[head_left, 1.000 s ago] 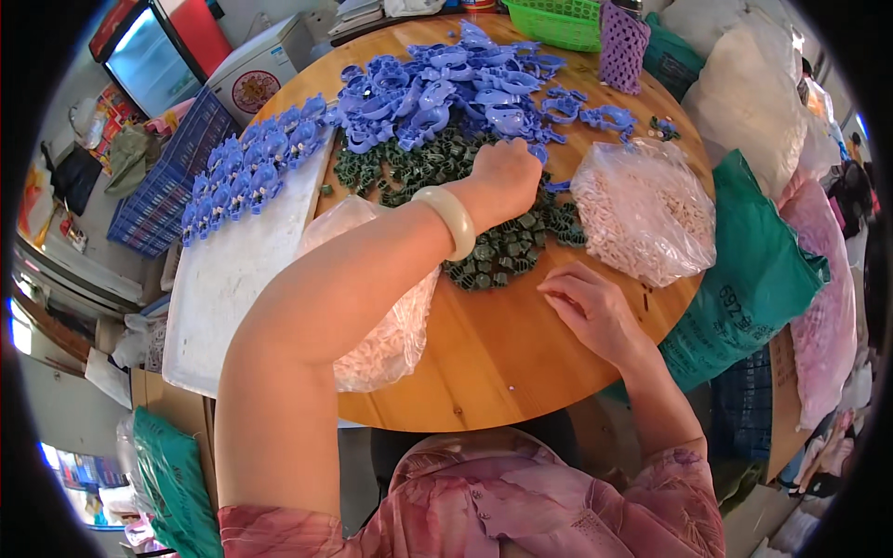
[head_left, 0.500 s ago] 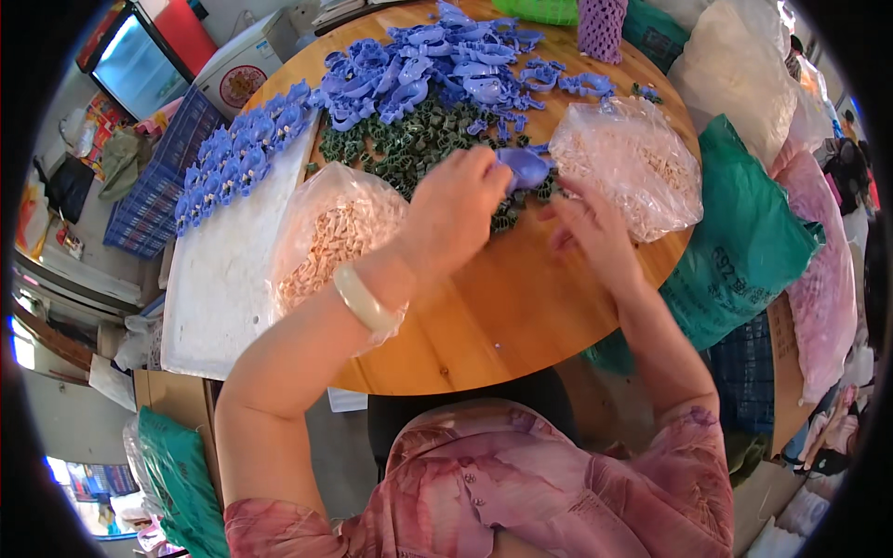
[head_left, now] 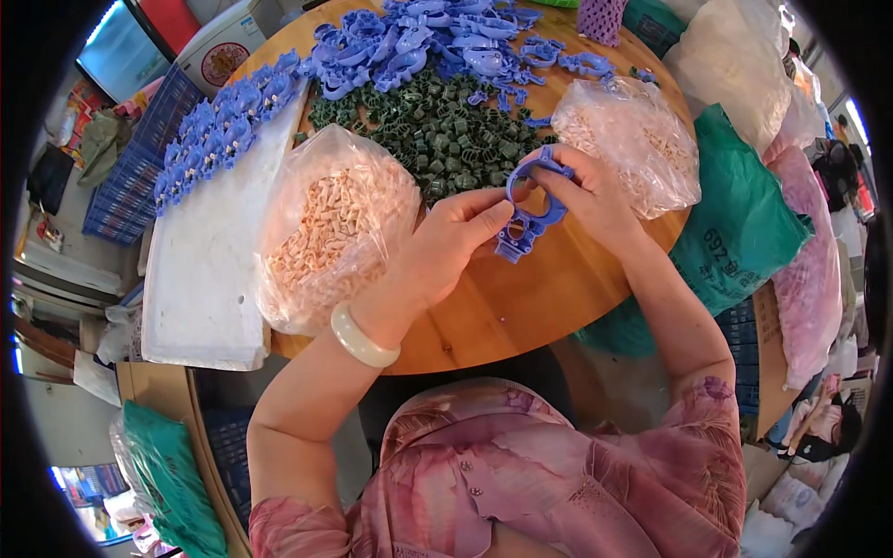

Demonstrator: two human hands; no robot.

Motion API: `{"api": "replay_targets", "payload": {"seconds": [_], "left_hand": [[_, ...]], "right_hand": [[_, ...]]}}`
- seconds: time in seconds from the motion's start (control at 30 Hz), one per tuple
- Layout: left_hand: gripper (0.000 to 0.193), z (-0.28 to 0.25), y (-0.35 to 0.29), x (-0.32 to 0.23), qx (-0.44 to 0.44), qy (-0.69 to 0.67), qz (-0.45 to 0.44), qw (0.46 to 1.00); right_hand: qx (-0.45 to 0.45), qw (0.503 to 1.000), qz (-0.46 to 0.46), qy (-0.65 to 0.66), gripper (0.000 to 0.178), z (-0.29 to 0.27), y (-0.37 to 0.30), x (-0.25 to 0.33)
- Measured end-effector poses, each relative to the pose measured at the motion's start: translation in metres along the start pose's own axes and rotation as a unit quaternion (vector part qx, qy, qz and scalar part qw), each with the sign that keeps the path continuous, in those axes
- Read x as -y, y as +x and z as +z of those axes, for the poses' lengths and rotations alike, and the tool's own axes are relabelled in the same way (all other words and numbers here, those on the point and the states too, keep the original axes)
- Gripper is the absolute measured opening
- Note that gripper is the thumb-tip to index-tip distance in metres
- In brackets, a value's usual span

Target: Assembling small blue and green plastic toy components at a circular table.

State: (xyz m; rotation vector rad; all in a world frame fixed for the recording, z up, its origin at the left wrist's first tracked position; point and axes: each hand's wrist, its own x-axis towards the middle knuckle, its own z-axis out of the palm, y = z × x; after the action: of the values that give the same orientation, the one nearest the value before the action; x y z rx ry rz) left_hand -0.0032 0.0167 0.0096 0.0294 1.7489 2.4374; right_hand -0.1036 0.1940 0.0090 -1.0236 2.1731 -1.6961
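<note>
Above the table's front half, my right hand [head_left: 593,197] pinches a blue plastic part [head_left: 555,210] with an open ring at its top and a small bracket at its lower end. My left hand [head_left: 451,237] meets the part's left edge, thumb and fingers closed against it; whether a small piece is also between those fingertips is hidden. Just beyond both hands lies a heap of small dark green plastic pieces [head_left: 465,130]. Farther back is a pile of similar blue parts [head_left: 409,46].
A clear bag of small pale pieces [head_left: 339,232] sits by my left forearm, another pale-filled bag [head_left: 642,153] beyond my right hand. At left, a white board [head_left: 200,288] carries rows of blue parts [head_left: 228,126]. Green sacks [head_left: 739,232] stand right of the round wooden table [head_left: 530,312].
My left hand has drawn back from the green heap toward me. My right hand has closed on the blue part, which is now nearer me, between both hands.
</note>
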Motion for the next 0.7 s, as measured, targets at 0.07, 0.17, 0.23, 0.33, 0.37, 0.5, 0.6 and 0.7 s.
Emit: {"api": "replay_targets", "payload": {"seconds": [0.07, 0.17, 0.23, 0.33, 0.37, 0.5, 0.6, 0.7], "left_hand": [[0.032, -0.005, 0.005, 0.001, 0.041, -0.103, -0.052, 0.992], [0.034, -0.006, 0.007, 0.003, 0.082, -0.19, -0.072, 0.976], [0.034, -0.005, 0.009, 0.003, 0.091, -0.197, -0.06, 0.974], [0.035, -0.016, 0.013, 0.001, 0.052, -0.23, -0.014, 0.972], [0.035, -0.024, 0.013, -0.002, 0.047, -0.232, 0.014, 0.972], [0.034, -0.033, 0.013, -0.001, -0.034, -0.245, 0.025, 0.969], [0.033, -0.034, 0.013, 0.004, -0.024, -0.245, 0.033, 0.969], [0.032, -0.036, 0.011, 0.004, -0.023, -0.239, 0.04, 0.97]], "right_hand": [[0.017, 1.0, 0.008, 0.008, 0.014, 0.003, 0.004, 0.007], [0.036, 0.996, -0.044, -0.072, 0.015, -0.003, 0.012, 0.007], [0.026, 0.996, -0.051, -0.062, 0.015, -0.003, 0.016, 0.004], [-0.008, 1.0, -0.027, 0.014, 0.016, -0.007, 0.019, 0.011], [-0.033, 0.996, 0.006, 0.078, 0.017, -0.009, 0.021, 0.014], [-0.078, 0.988, 0.064, -0.114, 0.017, -0.036, 0.014, -0.018], [-0.046, 0.906, -0.172, -0.384, 0.015, -0.029, 0.008, -0.029], [-0.02, 0.893, -0.076, -0.443, 0.016, -0.016, 0.006, -0.022]]}}
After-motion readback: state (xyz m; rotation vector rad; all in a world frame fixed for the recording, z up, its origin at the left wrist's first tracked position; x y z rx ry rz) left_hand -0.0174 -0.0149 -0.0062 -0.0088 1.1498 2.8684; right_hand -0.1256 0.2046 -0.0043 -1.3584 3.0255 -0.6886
